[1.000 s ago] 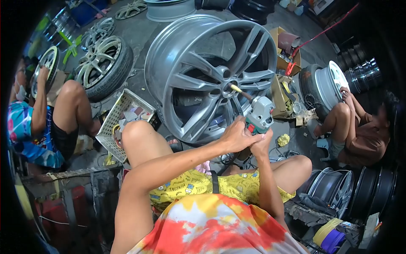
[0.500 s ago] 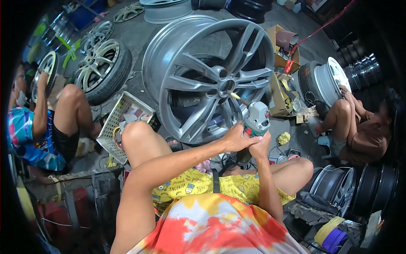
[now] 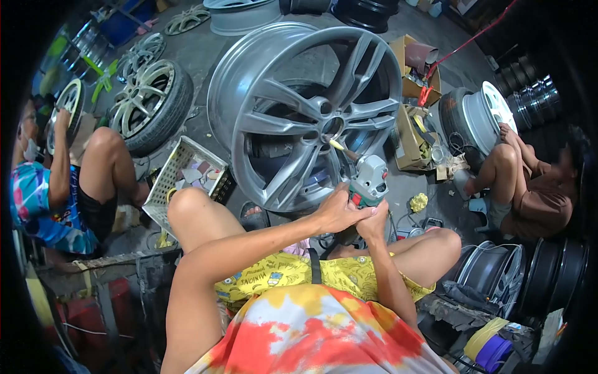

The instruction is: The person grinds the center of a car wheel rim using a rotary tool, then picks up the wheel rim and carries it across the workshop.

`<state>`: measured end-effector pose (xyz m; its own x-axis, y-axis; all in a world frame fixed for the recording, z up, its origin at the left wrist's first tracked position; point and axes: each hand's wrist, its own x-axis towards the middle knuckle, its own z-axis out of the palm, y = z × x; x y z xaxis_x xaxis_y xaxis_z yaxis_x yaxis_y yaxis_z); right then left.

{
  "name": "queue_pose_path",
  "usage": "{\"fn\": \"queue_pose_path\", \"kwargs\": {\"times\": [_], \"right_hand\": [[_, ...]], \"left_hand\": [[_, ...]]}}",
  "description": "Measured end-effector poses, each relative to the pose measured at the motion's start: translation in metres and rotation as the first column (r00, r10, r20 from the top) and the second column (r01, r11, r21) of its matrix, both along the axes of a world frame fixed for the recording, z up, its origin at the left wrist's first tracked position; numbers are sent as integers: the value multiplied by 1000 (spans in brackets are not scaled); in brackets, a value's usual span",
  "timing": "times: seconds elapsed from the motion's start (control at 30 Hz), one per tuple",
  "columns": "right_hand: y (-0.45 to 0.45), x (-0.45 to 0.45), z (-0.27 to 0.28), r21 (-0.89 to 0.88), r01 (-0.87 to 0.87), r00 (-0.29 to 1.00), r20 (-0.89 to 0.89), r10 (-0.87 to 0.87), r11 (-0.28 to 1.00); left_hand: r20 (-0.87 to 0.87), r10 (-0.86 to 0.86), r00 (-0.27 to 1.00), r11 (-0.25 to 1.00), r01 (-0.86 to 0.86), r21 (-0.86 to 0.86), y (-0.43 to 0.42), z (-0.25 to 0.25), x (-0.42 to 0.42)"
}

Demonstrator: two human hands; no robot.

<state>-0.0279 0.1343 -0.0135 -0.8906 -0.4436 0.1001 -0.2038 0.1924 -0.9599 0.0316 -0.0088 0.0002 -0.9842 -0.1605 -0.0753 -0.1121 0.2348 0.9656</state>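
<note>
My left hand (image 3: 338, 209) and my right hand (image 3: 372, 220) are both closed around an angle grinder (image 3: 370, 179) with a grey head and green body. From its head a shaft with a pale yellow cone-shaped tip (image 3: 336, 145) points at the hub of a large silver alloy wheel (image 3: 293, 121). The tip sits at the lower edge of the centre hole, near a lug hole; whether it touches the metal I cannot tell. The wheel leans in front of my knees, its spoked face toward me. My hands hide much of the grinder's body.
A white plastic basket (image 3: 177, 165) with scraps stands left of the wheel. Cardboard boxes (image 3: 414, 138) are on its right. A tyred wheel (image 3: 152, 106) lies farther left. One person (image 3: 59, 181) sits at left, another (image 3: 529, 187) at right, each handling a wheel. A sandal (image 3: 254, 217) lies near my knee.
Both hands and the grinder have shifted slightly left and down. The tip has moved from the right of the centre hole to its lower edge. My left knee has moved left, uncovering the sandal.
</note>
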Motion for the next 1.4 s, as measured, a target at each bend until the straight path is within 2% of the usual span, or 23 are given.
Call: {"fn": "queue_pose_path", "kwargs": {"times": [0.13, 0.27, 0.37, 0.5, 0.57, 0.6, 0.67, 0.73, 0.8, 0.83, 0.87, 0.9, 0.93, 1.0, 1.03, 1.1, 1.13, 1.17, 1.2, 1.23, 1.3, 1.33, 1.4], "right_hand": [[-11, 0, 21, -42, -51, 999, -8, 50, 998], [-24, -17, 39, -95, -10, 1000, -10, 9, 995], [-24, -28, 42, -38, 74, 987, -139, -79, 996], [-15, -27, 38, 59, 125, 975, -195, -111, 990], [-8, -18, 22, 15, 121, 989, -86, -119, 993], [-2, -15, 3, 39, 98, 995, -32, -97, 994], [2, -8, -13, 0, 79, 994, 72, -79, 997], [0, -3, 5, -68, 69, 990, 128, -60, 995], [4, -2, 7, -137, 66, 982, 184, -40, 988], [12, -6, 4, -115, 63, 977, 211, -37, 991], [16, -8, 0, -93, 58, 971, 238, -34, 994], [17, -7, 9, -184, 87, 969, 243, -40, 979], [18, -7, 16, -190, 96, 967, 252, -46, 977], [22, -10, 30, -339, 172, 939, 342, -49, 925], [23, -11, 39, -355, 178, 943, 327, -57, 918], [27, -19, 43, -392, 176, 953, 297, -57, 903], [27, -22, 44, -422, 169, 964, 258, -60, 891], [27, -24, 47, -425, 166, 966, 252, -60, 890], [26, -25, 53, -427, 170, 965, 256, -62, 888], [25, -25, 60, -436, 203, 950, 306, -67, 877], [22, -25, 62, -440, 230, 933, 354, -68, 868], [21, -25, 61, -444, 226, 933, 353, -62, 867], [20, -25, 59, -442, 215, 935, 351, -53, 871]], "left_hand": [[89, -12, 996, 999, 8, 40, -10, 36, 9], [-4, -2, 1000, 1000, 2, -31, -22, 45, -10], [-112, -59, 992, 994, 68, 81, -24, 19, -37], [-68, -159, 985, 959, 170, 224, -20, 9, -44], [-7, -177, 984, 982, 177, 67, -15, 4, -36], [-5, -179, 984, 982, 179, 63, -14, 4, -30], [100, -170, 980, 982, 178, -68, -15, 5, -16], [58, -227, 972, 972, 230, -54, -19, 2, -4], [27, -144, 989, 989, 143, 45, -21, 6, 18], [56, -163, 985, 985, 165, -42, -27, 4, 29], [65, -171, 983, 983, 174, -50, -35, 2, 42], [272, -261, 926, 962, 274, -11, -45, 3, 56], [463, -340, 818, 932, 360, 48, -54, 4, 71], [679, -272, 682, 945, 321, 56, -69, -14, 105], [686, -271, 675, 945, 324, 54, -78, -27, 118], [720, -20, 694, 979, 159, -126, -94, -40, 134], [725, -16, 688, 978, 162, -132, -99, -40, 138], [613, 158, 774, 987, -121, -102, -103, -40, 141], [496, 351, 794, 921, -389, -29, -105, -36, 140], [497, 352, 793, 921, -389, -32, -106, -32, 139], [175, 389, 904, 908, -345, -238, -111, -25, 137], [173, 394, 903, 905, -349, -242, -113, -26, 135], [42, 376, 926, 880, -342, -329, -113, -29, 128]]}}
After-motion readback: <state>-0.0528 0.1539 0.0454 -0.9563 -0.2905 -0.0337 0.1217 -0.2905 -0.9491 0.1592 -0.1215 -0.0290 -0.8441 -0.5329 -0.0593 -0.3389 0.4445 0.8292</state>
